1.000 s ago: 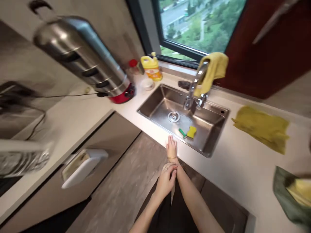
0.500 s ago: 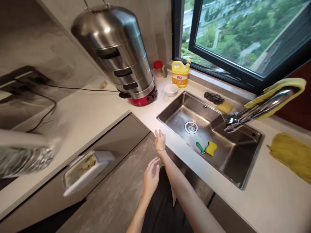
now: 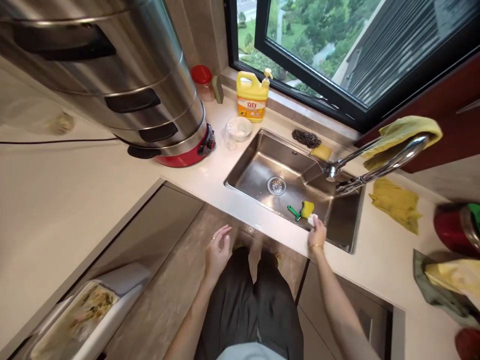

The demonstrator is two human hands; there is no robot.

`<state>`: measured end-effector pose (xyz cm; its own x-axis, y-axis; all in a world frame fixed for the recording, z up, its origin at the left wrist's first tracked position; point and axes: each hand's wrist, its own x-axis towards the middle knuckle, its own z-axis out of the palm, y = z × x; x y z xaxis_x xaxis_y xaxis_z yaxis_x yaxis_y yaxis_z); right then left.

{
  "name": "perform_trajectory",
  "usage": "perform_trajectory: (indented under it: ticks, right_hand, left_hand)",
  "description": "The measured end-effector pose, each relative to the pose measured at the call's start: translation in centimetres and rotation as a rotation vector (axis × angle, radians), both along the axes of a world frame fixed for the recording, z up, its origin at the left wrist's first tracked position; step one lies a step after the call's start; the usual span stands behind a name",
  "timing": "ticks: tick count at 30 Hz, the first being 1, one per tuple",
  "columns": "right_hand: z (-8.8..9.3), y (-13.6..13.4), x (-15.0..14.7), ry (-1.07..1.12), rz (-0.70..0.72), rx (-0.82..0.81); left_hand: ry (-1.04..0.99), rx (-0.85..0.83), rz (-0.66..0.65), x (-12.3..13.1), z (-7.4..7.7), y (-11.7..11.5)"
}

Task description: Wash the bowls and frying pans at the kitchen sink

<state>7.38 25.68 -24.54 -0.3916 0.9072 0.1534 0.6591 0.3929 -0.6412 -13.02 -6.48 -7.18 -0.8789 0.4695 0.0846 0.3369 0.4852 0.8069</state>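
Observation:
My right hand [image 3: 318, 236] is at the front rim of the steel sink [image 3: 240, 192], its fingers closed on a small white piece [image 3: 311, 219], perhaps crumpled paper or tissue. Just beyond it in the sink lie a yellow sponge [image 3: 308, 209] and a green-handled peeler [image 3: 294, 213]. My left hand [image 3: 218, 252] hovers over the floor in front of the counter edge, fingers apart and holding nothing. At the sink's right stands the chrome tap [image 3: 397, 162], with a yellow cloth [image 3: 407, 132] draped over its spout.
A tall steel steamer [image 3: 150, 95] on a red base stands left of the sink. Behind the sink are a yellow detergent jug [image 3: 252, 97], a clear bowl [image 3: 240, 129] and a black scourer [image 3: 305, 138]. A waste bin [image 3: 123, 305] hangs at the left cabinet. The window [image 3: 258, 37] is ajar.
My right hand has moved right to the sink's front rim, where a white piece now shows in its fingers. My left hand has shifted slightly left. The view has turned rightward and closer.

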Motion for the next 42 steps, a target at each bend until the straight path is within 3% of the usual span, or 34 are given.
perform_trajectory:
  ticks: [3, 5, 8, 11, 13, 14, 17, 20, 22, 24, 26, 29, 32, 36, 40, 42]
  right_hand:
    - [2.1, 5.3, 1.9, 0.032, -0.083, -0.025]
    - [3.9, 4.3, 0.4, 0.097, -0.023, 0.045]
    - [5.6, -3.3, -4.4, 0.193, 0.133, 0.123]
    - [5.1, -12.4, -8.2, 0.157, 0.307, 0.129]
    - [3.8, -15.4, -7.7, 0.045, 0.321, 0.124]
    - [3.0, -15.6, -6.2, -0.004, 0.293, 0.126]
    - [0.6, -11.4, 1.6, -0.072, 0.153, 0.12]
    - [-0.8, -3.2, 9.5, -0.076, -0.065, 0.058]
    - [-0.8, 2.7, 12.0, -0.059, -0.217, 0.018]
    - [0.1, 8.4, 11.5, 0.017, -0.28, -0.018]
    - [1.9, 13.6, 8.7, 0.154, -0.236, -0.083]
    - [5.1, 20.3, 2.8, 0.241, -0.013, -0.176]
    - [7.5, 24.8, -2.4, 0.125, 0.16, -0.191]
    - [7.7, 25.7, -4.7, 0.026, 0.34, -0.18]
    - [6.5, 23.8, -3.1, 0.01, 0.47, -0.211]
    - [6.4, 23.6, -2.7, 0.049, 0.459, -0.222]
  left_hand:
    - [-0.009, 0.003, -0.065, -0.6, 0.1, 0.6]
    - [-0.009, -0.004, -0.081, -1.0, 0.0, 0.7]
    - [-0.01, -0.007, -0.09, -1.4, -0.3, 0.8]
    - [-0.01, -0.011, -0.118, -1.4, -0.5, 1.5]
    - [-0.004, -0.017, -0.146, -1.2, -0.6, 2.2]
    - [-0.001, -0.019, -0.16, -1.1, -0.7, 2.5]
    - [-0.007, -0.026, -0.19, -0.5, -1.1, 4.0]
    - [-0.031, -0.031, -0.203, 0.6, -1.7, 6.3]
    - [-0.049, -0.03, -0.23, 1.5, -2.0, 8.3]
    - [-0.062, -0.035, -0.277, 2.4, -2.2, 10.7]
    - [-0.091, -0.043, -0.309, 3.4, -2.5, 13.5]
    - [-0.206, -0.002, -0.298, 4.9, -3.0, 18.2]
    - [-0.378, 0.089, -0.267, 6.2, -4.1, 23.4]
    - [-0.698, 0.275, -0.14, 7.0, -5.7, 30.3]
    - [-0.939, 0.427, 0.048, 7.0, -6.7, 35.6]
    - [-1.053, 0.509, 0.124, 6.9, -7.1, 37.7]
